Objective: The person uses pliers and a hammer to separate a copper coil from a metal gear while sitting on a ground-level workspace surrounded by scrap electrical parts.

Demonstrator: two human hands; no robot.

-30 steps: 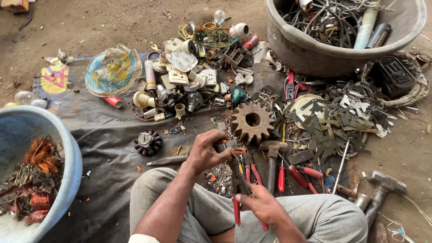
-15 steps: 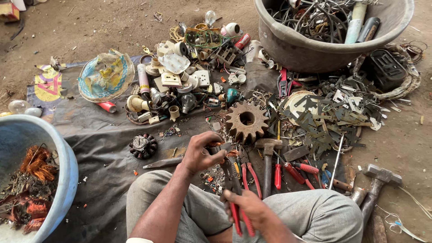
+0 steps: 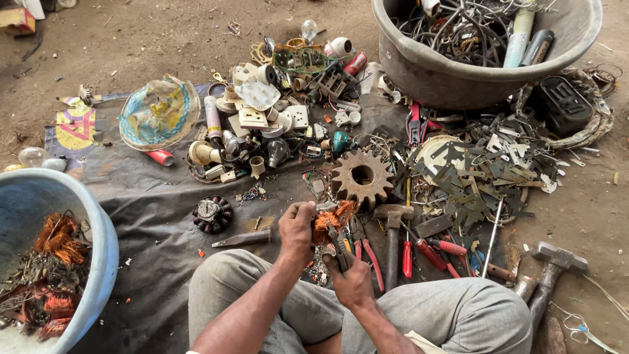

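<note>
My left hand (image 3: 297,231) grips a small part wound with orange copper wire (image 3: 329,219), held just above my knees. My right hand (image 3: 350,278) is closed around red-handled pliers (image 3: 341,248), whose jaws point up into the copper winding. Both hands sit close together over the dark ground sheet (image 3: 151,196). A large rusty gear (image 3: 362,176) lies just beyond them. A hammer (image 3: 392,239) and red-handled screwdrivers (image 3: 432,246) lie to the right of my hands.
A blue tub (image 3: 98,249) at the left holds copper windings. A grey tub (image 3: 472,82) of wires and scrap stands at the back right. Scrap electrical parts (image 3: 275,111), metal laminations (image 3: 491,160), a small motor rotor (image 3: 212,214), a chisel (image 3: 242,239) and another hammer (image 3: 550,275) surround me.
My right hand has raised the pliers from low between my knees up to the part in my left hand. The camera has moved slightly closer.
</note>
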